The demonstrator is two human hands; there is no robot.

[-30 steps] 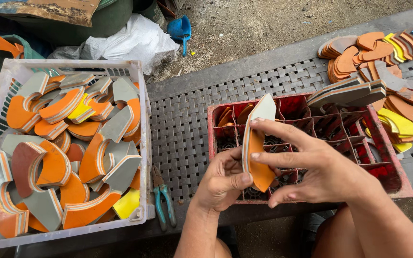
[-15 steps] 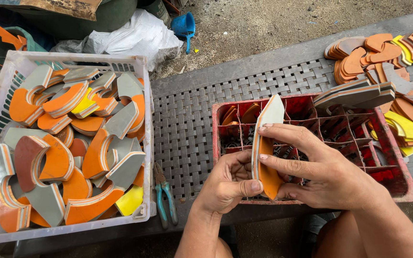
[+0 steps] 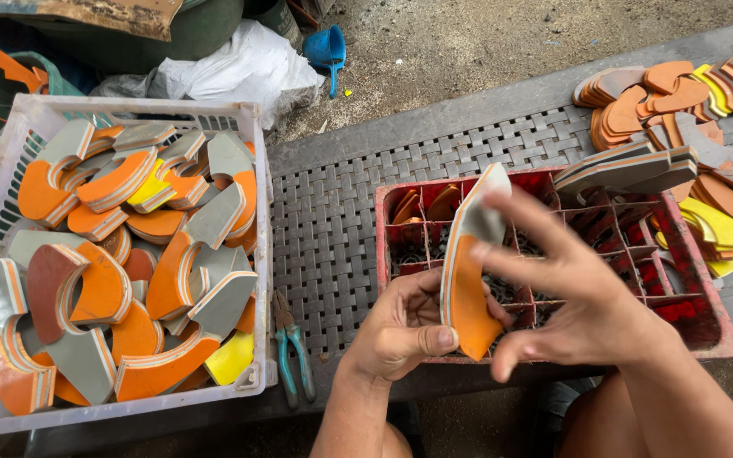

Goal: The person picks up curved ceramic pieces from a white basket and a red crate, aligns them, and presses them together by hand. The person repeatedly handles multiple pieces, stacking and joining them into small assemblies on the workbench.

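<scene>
My right hand (image 3: 583, 309) is motion-blurred; the white slatted plastic crate (image 3: 258, 254) runs off the left edge.

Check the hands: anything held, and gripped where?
The left hand holds a curved orange-and-grey piece upright, gripped at its lower orange end, thumb across the front. The right hand is blurred, fingers spread beside it; whether it touches cannot be told.
</scene>
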